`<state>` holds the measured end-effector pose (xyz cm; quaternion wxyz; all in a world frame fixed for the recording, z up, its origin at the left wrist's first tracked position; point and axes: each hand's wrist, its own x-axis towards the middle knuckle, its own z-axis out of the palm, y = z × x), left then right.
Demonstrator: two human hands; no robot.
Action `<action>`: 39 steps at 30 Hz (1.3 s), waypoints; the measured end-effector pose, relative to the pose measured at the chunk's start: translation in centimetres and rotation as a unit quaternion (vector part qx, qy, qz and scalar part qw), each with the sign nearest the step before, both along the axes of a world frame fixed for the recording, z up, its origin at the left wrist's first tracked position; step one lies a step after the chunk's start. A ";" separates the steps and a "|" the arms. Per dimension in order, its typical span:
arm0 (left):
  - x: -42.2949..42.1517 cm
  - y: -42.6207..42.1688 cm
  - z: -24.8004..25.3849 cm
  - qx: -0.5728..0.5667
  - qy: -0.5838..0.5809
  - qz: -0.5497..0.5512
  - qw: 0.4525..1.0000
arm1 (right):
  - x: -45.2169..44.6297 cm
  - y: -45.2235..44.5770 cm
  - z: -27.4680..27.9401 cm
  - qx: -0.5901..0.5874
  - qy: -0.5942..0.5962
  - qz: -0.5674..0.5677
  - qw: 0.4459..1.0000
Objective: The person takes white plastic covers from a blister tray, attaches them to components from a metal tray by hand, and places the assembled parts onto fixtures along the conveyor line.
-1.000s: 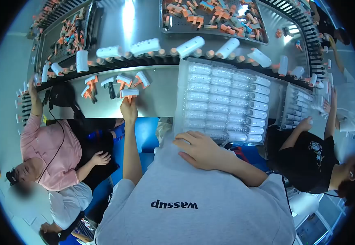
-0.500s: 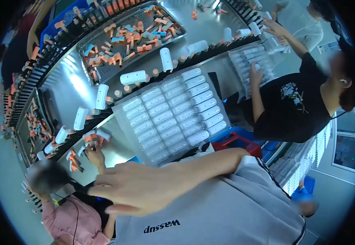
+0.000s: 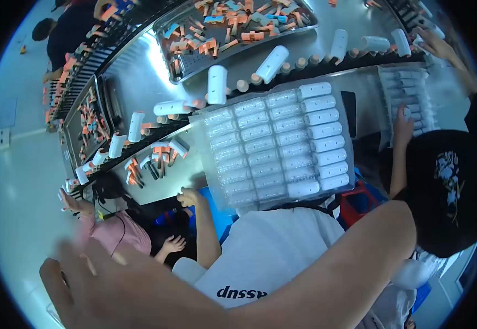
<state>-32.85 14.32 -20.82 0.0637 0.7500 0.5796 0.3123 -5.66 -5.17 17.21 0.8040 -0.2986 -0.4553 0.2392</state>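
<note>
My right arm crosses the foreground from the right, and my right hand (image 3: 104, 279) hangs blurred at the lower left, close to the camera. Its fingers are spread, with nothing visible in them. Further forward, my left hand (image 3: 191, 197) is raised at the worktable's near edge. Its fingers are loosely bent and apart, and I see nothing in them. To its right lies a clear plastic blister tray (image 3: 225, 202). White oblong housings (image 3: 326, 130) fill its right column, and one more sits at the bottom beside them. Left of the tray is a small group of orange-and-dark parts (image 3: 162, 156).
A curved conveyor carries white housings (image 3: 216, 85) on pegs past the tray. Beyond it, a metal tray (image 3: 194, 74) holds many orange parts. A co-worker in black (image 3: 441, 192) handles another blister tray (image 3: 389, 101) at right; one in pink (image 3: 120, 233) sits at left.
My left hand has moved right, away from the orange parts. My right hand has swung lower left and nearer the camera. The view has shifted, so the trays appear further right.
</note>
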 end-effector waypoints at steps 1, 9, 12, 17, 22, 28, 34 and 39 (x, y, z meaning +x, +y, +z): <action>-1.1 0.1 1.1 0.003 0.000 0.004 1.000 | 0.7 -0.8 -0.2 0.000 0.001 0.000 1.000; 0.0 1.6 0.4 -0.101 0.099 -0.092 0.986 | 6.3 -7.2 -1.1 -0.046 0.005 -0.074 0.996; 2.4 2.2 -3.1 -0.200 0.150 -0.153 0.956 | 7.0 -8.9 -3.1 -0.159 0.000 -0.184 0.970; 5.5 3.6 -8.9 -0.327 0.217 -0.266 0.881 | 4.6 -10.9 -12.3 -0.410 -0.029 -0.360 0.837; 4.0 4.5 -11.1 -0.371 0.248 -0.350 0.824 | -3.2 -11.7 -18.4 -0.463 0.083 -0.529 0.706; 2.7 6.4 -11.5 -0.372 0.280 -0.433 0.772 | -14.5 -8.0 -21.8 -0.467 0.182 -0.604 0.620; 3.2 9.1 -12.1 -0.362 0.319 -0.494 0.724 | -18.9 -6.9 -19.9 -0.553 0.068 -0.623 0.549; 3.8 8.9 -12.6 -0.374 0.337 -0.508 0.699 | -20.8 -10.3 -27.0 -0.629 0.099 -0.613 0.467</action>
